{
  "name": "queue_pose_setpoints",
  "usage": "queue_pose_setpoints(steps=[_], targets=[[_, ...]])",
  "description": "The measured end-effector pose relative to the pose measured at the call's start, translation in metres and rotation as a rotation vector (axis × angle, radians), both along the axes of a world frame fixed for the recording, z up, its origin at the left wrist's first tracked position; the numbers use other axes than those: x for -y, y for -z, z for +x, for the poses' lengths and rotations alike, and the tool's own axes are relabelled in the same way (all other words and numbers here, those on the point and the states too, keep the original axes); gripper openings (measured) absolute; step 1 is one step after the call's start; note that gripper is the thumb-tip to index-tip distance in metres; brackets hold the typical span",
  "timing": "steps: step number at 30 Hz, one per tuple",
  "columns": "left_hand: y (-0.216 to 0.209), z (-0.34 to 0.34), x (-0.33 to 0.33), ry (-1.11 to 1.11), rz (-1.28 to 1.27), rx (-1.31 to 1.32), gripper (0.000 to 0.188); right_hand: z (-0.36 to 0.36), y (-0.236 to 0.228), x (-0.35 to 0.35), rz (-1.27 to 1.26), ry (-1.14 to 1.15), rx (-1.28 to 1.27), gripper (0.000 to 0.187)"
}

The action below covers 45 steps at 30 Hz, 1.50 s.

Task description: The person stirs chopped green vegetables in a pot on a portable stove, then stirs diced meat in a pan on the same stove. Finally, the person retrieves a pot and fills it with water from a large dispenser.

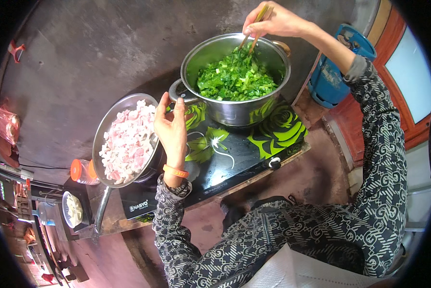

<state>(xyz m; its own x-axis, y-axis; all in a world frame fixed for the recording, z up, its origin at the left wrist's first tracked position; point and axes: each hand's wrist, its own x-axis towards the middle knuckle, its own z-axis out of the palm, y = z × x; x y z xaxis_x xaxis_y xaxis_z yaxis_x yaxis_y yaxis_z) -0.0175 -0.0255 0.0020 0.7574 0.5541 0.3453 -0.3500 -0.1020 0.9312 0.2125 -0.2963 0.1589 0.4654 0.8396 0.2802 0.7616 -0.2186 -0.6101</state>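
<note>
A large steel pot (234, 106) stands on the right burner of the glass-topped gas stove (210, 163), full of chopped leafy greens (234, 77). My right hand (275, 21), above the pot's far rim, is closed round a pair of wooden chopsticks (257, 24). Their tips reach down into the greens. At the pot's left side, my left hand (172, 127) grips the side handle (181, 91) between thumb and fingers. Just left of that hand, a frying pan (102, 144) heaped with cut pale pink meat (129, 141) sits on the left burner.
The pan's long handle (100, 216) juts toward me past the stove's edge. Left of it are orange-lidded jars (84, 171) and a bowl of pale sliced food (73, 210). A blue gas cylinder (331, 79) stands at the right, beside a wooden-framed door (393, 57). A dark wall (105, 43) rises behind the stove.
</note>
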Motion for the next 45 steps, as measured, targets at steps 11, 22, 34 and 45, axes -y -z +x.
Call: queue_pose_setpoints(steps=[11,22,34,45], targets=[[0.006,-0.005,0.006,-0.068,0.109,-0.052,0.053,-0.049,0.023,0.023,-0.275,0.157,-0.414,0.030],[0.002,-0.018,0.021,-0.112,0.380,-0.117,0.062,-0.035,0.035,-0.013,0.236,0.191,-0.532,0.037],[-0.007,-0.011,0.011,-0.368,1.059,-0.074,0.052,-0.025,0.060,-0.039,-0.064,-0.256,-0.482,0.028],[-0.008,-0.008,0.014,-0.381,1.072,-0.034,0.051,0.004,0.020,-0.034,0.135,0.039,-0.293,0.020]])
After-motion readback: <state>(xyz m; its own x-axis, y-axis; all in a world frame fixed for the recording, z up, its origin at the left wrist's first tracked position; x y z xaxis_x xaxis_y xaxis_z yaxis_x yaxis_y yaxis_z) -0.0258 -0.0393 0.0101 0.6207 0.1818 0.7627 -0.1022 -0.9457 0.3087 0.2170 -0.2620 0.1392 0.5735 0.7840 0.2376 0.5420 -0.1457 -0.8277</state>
